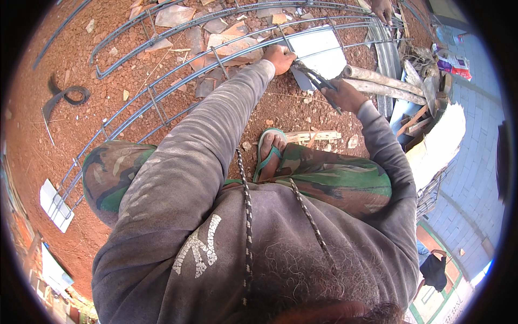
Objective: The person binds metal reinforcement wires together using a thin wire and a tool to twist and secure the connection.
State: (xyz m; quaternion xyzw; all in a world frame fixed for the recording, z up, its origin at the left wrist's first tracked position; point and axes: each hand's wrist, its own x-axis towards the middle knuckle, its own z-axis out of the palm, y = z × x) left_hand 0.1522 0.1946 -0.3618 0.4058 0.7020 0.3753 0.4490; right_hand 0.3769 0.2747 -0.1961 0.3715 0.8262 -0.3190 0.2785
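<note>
A long rebar cage of thin steel bars tied with cross stirrups curves across the ground in front of me. My left hand is closed at one of its stirrups; what lies inside the fingers is hidden. From the right, my right hand grips the handles of dark pincers. Their jaw end reaches the bars right beside my left fingertips. Beneath this spot lies a white board, partly under the bars.
Another person's hand is at the cage's far right end. Broken tiles litter the red soil. A coil of dark wire lies left. Poles and a corrugated sheet lie right, before a pale block wall.
</note>
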